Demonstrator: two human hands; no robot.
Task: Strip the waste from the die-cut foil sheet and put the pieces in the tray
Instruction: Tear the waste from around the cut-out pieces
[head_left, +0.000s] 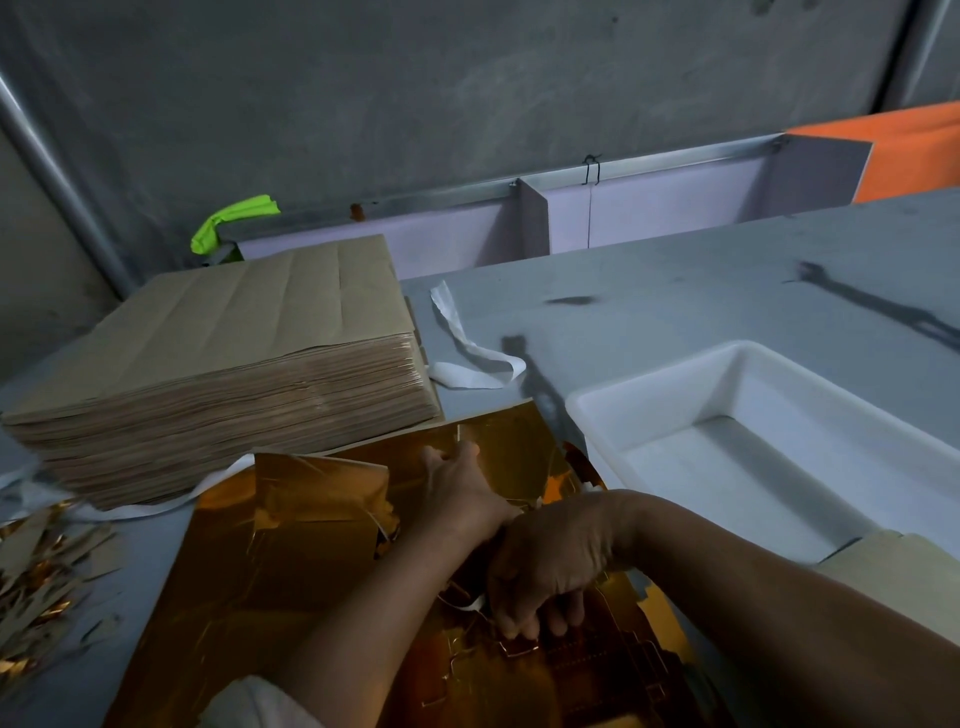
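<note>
1. The gold sheet (291, 587) is lying on the table (675, 291), between the paper stack (218, 332) and the white tray (654, 376).
2. The left hand (457, 480) is reaching onto the sheet's far part; whether it is pressing or pinching cannot be told.
3. The right hand (545, 571) is gripping the sheet's near part with curled fingers.
4. Scraps (36, 571) are lying at far left.

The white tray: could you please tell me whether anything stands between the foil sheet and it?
Nothing visible does: the white tray sits directly right of the foil sheet, its top uncovered, and no object lies between their near edges.
</note>
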